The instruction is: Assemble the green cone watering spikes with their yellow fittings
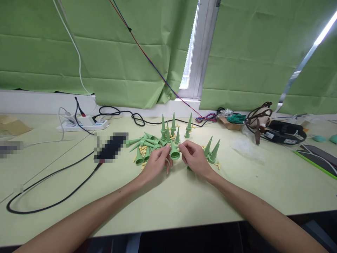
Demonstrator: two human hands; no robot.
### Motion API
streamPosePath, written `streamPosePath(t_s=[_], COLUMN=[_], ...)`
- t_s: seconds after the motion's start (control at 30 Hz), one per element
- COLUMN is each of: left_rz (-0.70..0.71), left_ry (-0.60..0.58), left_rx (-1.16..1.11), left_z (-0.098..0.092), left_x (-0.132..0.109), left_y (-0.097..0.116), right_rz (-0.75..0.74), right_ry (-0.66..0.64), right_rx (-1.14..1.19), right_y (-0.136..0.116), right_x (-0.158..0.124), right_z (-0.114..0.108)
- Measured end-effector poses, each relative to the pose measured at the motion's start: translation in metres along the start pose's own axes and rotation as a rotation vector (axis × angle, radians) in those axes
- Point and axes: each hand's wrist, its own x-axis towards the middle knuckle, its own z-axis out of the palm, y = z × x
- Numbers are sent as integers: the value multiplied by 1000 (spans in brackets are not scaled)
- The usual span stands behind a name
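Both hands meet over the pale green table (163, 203) at a green plastic cone spike (174, 151). My left hand (157, 163) pinches its left side with closed fingers. On the cone's right rim, my right hand (194, 158) closes its fingertips. Behind and to the left lies a pile of green cones (144, 144) mixed with small yellow pegs (142, 151). Several cones stand upright (172, 128) just beyond my hands. Two more upright cones (212, 151) stand by my right hand.
A white power strip (83, 123) and black cables (52, 182) lie at the left. A pixelated dark object (112, 146) sits left of the pile. Crumpled clear plastic (247, 149), a black device with brown straps (276, 128) and a cardboard tray (231, 123) occupy the right. Green curtains hang behind.
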Motion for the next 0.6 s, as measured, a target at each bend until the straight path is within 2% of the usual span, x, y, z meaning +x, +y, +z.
streamPosePath(t_s=[0.17,0.37,0.6], left_rz=[-11,38,85], left_ry=[-9,-12,9], left_rx=[-14,-13,134], left_z=[0,-2,-3], left_x=[-2,-2,-4], left_y=[5,1,1], right_rz=[17,23,-3], right_ry=[-44,-57,-40], right_rx=[-21,-91,-158], right_y=[-1,0,1], right_x=[0,1,1], right_z=[0,-1,0])
